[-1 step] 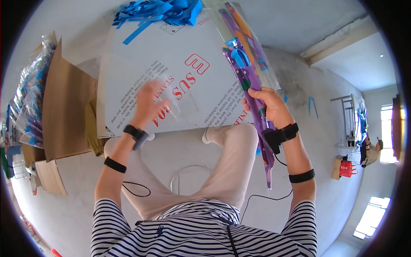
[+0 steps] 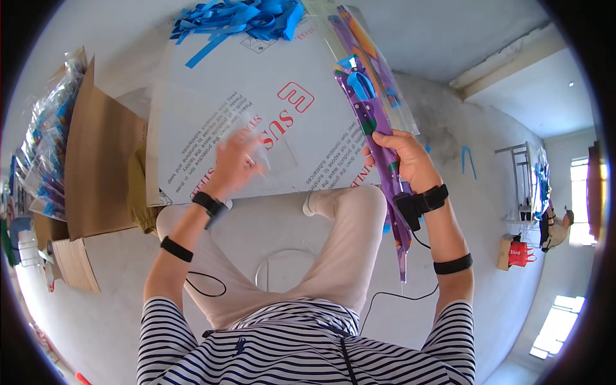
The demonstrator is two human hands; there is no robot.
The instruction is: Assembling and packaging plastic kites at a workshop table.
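My right hand (image 2: 410, 160) is closed around a long, narrow purple patterned package (image 2: 378, 135) in a clear glossy sleeve. A blue strap loop (image 2: 361, 85) shows near its far end, and its pointed near end hangs past my right knee. Over the white board-like work surface (image 2: 212, 77), my left hand (image 2: 237, 163) is smeared by motion. Something thin and see-through shows by its fingers, too blurred to name. Further purple and orange patterned packages (image 2: 366, 38) in clear wrap lie at the surface's far right edge, just beyond the held one.
A heap of blue straps (image 2: 237, 19) lies at the far edge of the surface. On the left, an open cardboard box (image 2: 96, 154) stands beside many clear-wrapped packages (image 2: 48, 141). A red bag (image 2: 521, 253) and a metal rack (image 2: 520, 173) are off to the right, near another person (image 2: 555, 230).
My left hand has shifted slightly right and toward me. My right hand and the purple package stay in place.
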